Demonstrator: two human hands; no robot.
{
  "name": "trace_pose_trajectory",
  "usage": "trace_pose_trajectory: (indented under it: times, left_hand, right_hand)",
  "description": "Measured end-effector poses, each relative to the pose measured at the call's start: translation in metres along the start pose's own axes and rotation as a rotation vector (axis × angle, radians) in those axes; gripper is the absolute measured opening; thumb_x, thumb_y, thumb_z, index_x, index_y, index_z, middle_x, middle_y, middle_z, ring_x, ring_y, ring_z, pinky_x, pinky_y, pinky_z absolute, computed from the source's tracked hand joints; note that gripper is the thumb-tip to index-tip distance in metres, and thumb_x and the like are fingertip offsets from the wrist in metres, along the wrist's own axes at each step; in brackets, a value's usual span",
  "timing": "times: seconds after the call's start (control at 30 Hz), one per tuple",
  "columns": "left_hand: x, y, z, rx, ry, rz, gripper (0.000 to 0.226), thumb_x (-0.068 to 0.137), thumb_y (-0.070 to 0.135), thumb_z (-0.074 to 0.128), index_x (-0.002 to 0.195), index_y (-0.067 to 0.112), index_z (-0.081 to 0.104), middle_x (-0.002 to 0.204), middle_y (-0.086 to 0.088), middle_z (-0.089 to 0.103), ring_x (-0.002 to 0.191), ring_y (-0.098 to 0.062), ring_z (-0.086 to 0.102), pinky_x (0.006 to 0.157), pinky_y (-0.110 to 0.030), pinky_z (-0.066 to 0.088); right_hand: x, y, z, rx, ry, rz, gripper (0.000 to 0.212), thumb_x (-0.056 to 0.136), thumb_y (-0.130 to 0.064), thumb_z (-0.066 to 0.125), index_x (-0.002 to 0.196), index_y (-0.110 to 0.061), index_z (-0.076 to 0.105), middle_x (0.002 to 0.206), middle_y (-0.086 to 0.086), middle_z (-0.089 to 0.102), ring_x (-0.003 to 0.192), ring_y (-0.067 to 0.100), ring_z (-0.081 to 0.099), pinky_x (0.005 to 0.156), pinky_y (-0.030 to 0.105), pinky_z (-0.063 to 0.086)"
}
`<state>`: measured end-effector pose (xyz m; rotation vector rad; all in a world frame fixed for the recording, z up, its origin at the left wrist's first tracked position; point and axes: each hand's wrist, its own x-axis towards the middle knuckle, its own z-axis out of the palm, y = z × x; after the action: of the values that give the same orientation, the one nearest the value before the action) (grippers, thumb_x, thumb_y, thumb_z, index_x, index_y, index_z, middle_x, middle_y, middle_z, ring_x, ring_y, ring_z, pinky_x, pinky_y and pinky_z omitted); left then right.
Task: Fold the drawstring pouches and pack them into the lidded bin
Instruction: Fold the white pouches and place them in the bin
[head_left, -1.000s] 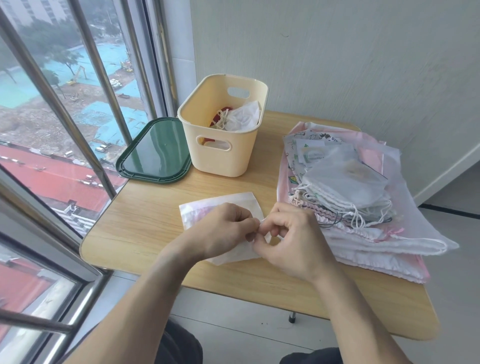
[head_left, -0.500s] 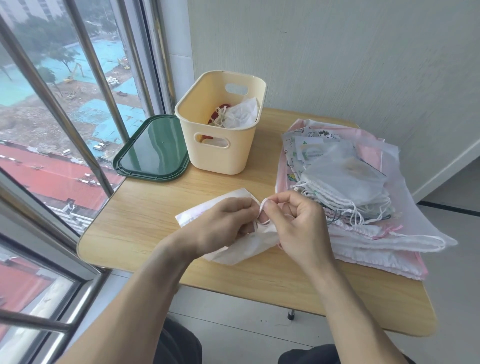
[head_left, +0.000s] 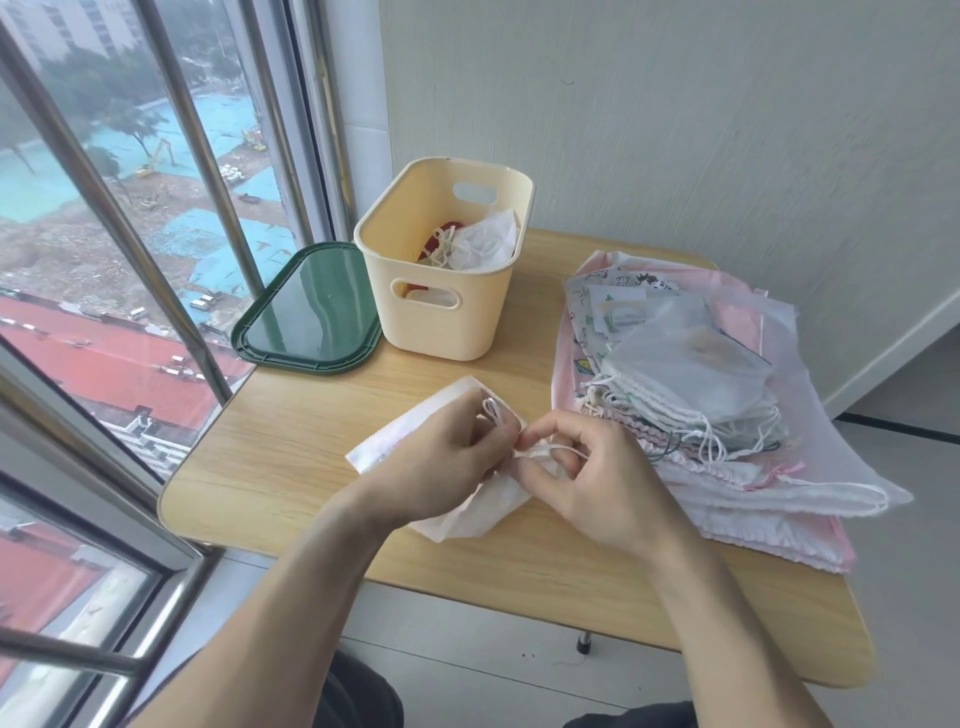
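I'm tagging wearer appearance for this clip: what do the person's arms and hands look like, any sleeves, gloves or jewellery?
Both forearms are bare up to the frame's lower edge, with no sleeves visible. The left hand and right hand wear no gloves, and no rings, watch or bracelet show on the visible sides. Dark clothing shows at the lap, below the arms.

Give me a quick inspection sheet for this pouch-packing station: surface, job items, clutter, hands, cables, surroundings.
Surface: wooden table, by the window.
Job's things: cream bin open, a few pouches inside; green lid flat on the table left of it; white pouch partly folded under the hands; unfolded pouch stack at right.
Clutter: nothing seen.
Hands: left hand and right hand both pinch the white pouch at its drawstring.
Cables: nothing seen.
Surroundings: barred window left, wall behind.
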<state>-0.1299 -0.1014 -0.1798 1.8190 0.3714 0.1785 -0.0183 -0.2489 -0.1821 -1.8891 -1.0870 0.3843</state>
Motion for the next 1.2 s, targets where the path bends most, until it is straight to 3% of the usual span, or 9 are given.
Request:
trace_pose_trajectory:
  times: [0.13, 0.23, 0.43, 0.5, 0.67, 0.77, 0.93, 1.03, 1.2]
  left_hand:
    - [0.002, -0.006, 0.002, 0.075, 0.049, 0.035, 0.013, 0.1, 0.024, 0.056, 0.091, 0.015, 0.056, 0.063, 0.015, 0.059, 0.057, -0.003, 0.052, 0.063, -0.027, 0.041]
    - [0.003, -0.006, 0.003, 0.041, 0.079, 0.02, 0.014, 0.098, 0.024, 0.06, 0.093, 0.011, 0.058, 0.063, 0.011, 0.061, 0.056, -0.003, 0.054, 0.062, -0.027, 0.042]
    - [0.003, -0.005, 0.001, 0.054, 0.047, 0.024, 0.018, 0.099, 0.02, 0.058, 0.092, 0.003, 0.056, 0.065, 0.008, 0.063, 0.056, -0.004, 0.053, 0.06, -0.026, 0.041]
    - [0.002, -0.004, -0.001, 0.071, 0.03, 0.027, 0.018, 0.099, 0.017, 0.058, 0.091, 0.001, 0.054, 0.066, 0.007, 0.064, 0.055, -0.003, 0.052, 0.059, -0.024, 0.041]
    - [-0.002, 0.005, -0.001, 0.026, 0.013, 0.047, 0.015, 0.096, 0.008, 0.062, 0.084, 0.004, 0.054, 0.059, 0.009, 0.065, 0.052, 0.002, 0.057, 0.055, -0.01, 0.04]
    - [-0.002, 0.009, 0.003, 0.034, 0.172, 0.061, 0.012, 0.091, 0.011, 0.069, 0.082, 0.006, 0.064, 0.068, 0.0, 0.073, 0.06, -0.004, 0.063, 0.06, -0.013, 0.043]
    - [0.001, 0.012, 0.018, 0.18, 0.458, 0.017, 0.016, 0.082, 0.013, 0.077, 0.07, 0.023, 0.074, 0.051, 0.022, 0.061, 0.046, -0.002, 0.047, 0.051, -0.012, 0.035]
    - [0.003, 0.014, 0.021, 0.176, 0.473, 0.01, 0.006, 0.083, 0.014, 0.077, 0.077, 0.015, 0.077, 0.044, 0.024, 0.054, 0.045, 0.001, 0.048, 0.05, -0.008, 0.034]
    - [0.003, 0.012, 0.012, 0.074, 0.331, 0.043, 0.015, 0.086, 0.007, 0.073, 0.073, 0.015, 0.071, 0.062, 0.008, 0.07, 0.05, 0.004, 0.057, 0.054, -0.013, 0.041]
  right_hand:
    - [-0.001, -0.002, 0.004, -0.052, 0.099, -0.002, 0.01, 0.079, -0.02, 0.083, 0.079, -0.024, 0.074, 0.049, -0.018, 0.052, 0.046, 0.004, 0.048, 0.054, 0.012, 0.041]
    - [-0.001, -0.005, 0.007, -0.067, 0.144, -0.029, 0.016, 0.077, -0.012, 0.081, 0.081, -0.021, 0.068, 0.052, -0.01, 0.038, 0.048, 0.009, 0.039, 0.054, 0.008, 0.04]
    - [0.0, -0.002, 0.007, -0.148, 0.139, -0.056, 0.008, 0.076, -0.019, 0.082, 0.074, -0.024, 0.076, 0.065, -0.016, 0.064, 0.063, 0.01, 0.061, 0.058, 0.019, 0.049]
    - [-0.001, -0.003, 0.008, -0.164, 0.149, -0.068, 0.008, 0.074, -0.019, 0.082, 0.071, -0.025, 0.078, 0.061, -0.017, 0.062, 0.061, 0.008, 0.059, 0.054, 0.01, 0.039]
    - [-0.002, -0.009, 0.011, -0.143, 0.13, 0.007, 0.012, 0.072, -0.024, 0.079, 0.063, -0.019, 0.073, 0.045, -0.01, 0.047, 0.043, 0.009, 0.042, 0.046, 0.011, 0.029]
    - [0.0, -0.012, 0.012, -0.054, 0.133, 0.055, 0.02, 0.072, -0.018, 0.08, 0.06, -0.017, 0.064, 0.04, -0.009, 0.034, 0.041, 0.009, 0.03, 0.042, 0.016, 0.025]
    - [0.005, -0.009, 0.02, 0.009, 0.188, 0.102, 0.013, 0.064, -0.027, 0.07, 0.061, -0.017, 0.063, 0.044, -0.01, 0.03, 0.045, 0.01, 0.028, 0.045, 0.029, 0.035]
    - [0.004, -0.008, 0.017, 0.066, 0.174, 0.115, 0.015, 0.063, -0.027, 0.066, 0.06, -0.014, 0.06, 0.045, -0.009, 0.026, 0.045, 0.012, 0.023, 0.044, 0.025, 0.022]
    - [0.005, -0.006, 0.014, 0.221, 0.165, 0.224, 0.022, 0.064, -0.033, 0.066, 0.062, -0.011, 0.062, 0.05, 0.003, 0.036, 0.049, 0.018, 0.033, 0.05, 0.031, 0.033]
